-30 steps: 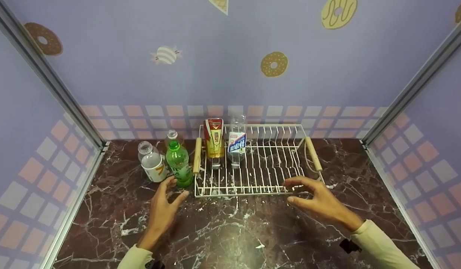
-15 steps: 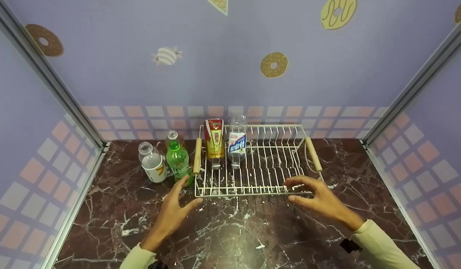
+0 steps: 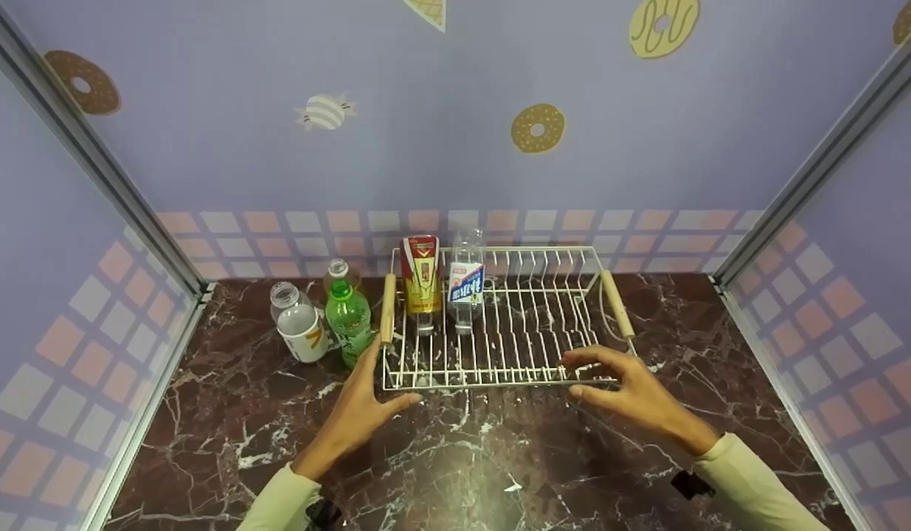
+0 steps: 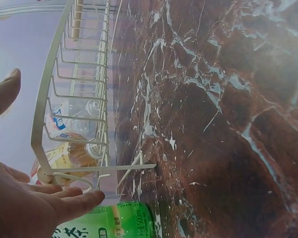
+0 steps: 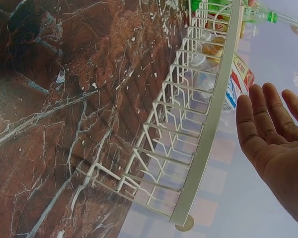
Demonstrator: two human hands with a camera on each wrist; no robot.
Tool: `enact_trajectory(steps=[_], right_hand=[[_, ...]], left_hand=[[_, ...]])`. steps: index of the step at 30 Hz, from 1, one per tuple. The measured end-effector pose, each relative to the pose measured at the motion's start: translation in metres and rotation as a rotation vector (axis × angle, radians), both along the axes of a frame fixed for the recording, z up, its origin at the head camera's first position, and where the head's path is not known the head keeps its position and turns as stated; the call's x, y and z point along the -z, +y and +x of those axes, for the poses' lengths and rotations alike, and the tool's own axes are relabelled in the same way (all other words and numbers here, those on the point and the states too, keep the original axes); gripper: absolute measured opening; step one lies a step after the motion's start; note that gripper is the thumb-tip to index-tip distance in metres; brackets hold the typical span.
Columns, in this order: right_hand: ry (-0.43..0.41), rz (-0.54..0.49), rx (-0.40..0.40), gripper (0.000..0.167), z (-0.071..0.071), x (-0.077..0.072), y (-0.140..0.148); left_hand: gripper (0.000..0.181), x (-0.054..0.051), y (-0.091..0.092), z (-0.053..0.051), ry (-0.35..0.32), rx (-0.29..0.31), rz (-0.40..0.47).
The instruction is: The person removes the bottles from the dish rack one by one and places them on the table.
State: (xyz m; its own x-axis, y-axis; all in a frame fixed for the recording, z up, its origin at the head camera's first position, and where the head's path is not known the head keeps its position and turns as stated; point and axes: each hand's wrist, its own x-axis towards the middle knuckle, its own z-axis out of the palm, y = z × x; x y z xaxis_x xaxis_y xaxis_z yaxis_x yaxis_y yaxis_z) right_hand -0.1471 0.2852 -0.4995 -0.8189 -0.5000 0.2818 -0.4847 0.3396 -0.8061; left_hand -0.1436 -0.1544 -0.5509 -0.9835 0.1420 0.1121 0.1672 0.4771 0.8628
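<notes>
A cream wire rack (image 3: pixel 529 317) with wooden side handles stands against the back wall. Two bottles lean in its left part, neck down: one with a red and yellow label (image 3: pixel 423 276), one clear with a blue and white label (image 3: pixel 466 284). My left hand (image 3: pixel 355 409), fingers extended and thumb apart, is at the rack's front left corner, beside a green bottle (image 3: pixel 348 321); whether it touches the rack is unclear. My right hand (image 3: pixel 632 394) is at the front right corner, fingers loosely bent and holding nothing; in the right wrist view the palm (image 5: pixel 280 153) is bare.
Left of the rack, a clear bottle with a white and orange label (image 3: pixel 299 324) stands beside the green one, and another clear bottle (image 3: pixel 339 274) is behind it. Patterned walls enclose the dark marbled tabletop (image 3: pixel 455 457) at the back and both sides.
My left hand has moved right, from in front of the bottles to the rack's front left corner. The right hand has stayed almost still, and the bottles and rack keep their places.
</notes>
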Motion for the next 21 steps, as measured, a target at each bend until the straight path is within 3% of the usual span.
enact_trajectory(steps=[6, 21], right_hand=[[0.004, 0.004, 0.011, 0.044, -0.001, 0.000, 0.000], [0.000, 0.028, 0.034, 0.043, -0.005, -0.001, 0.002]], left_hand=[[0.133, 0.005, 0.006, -0.010, -0.048, -0.007, 0.039], [0.137, 0.011, 0.015, -0.021, -0.053, -0.030, 0.028]])
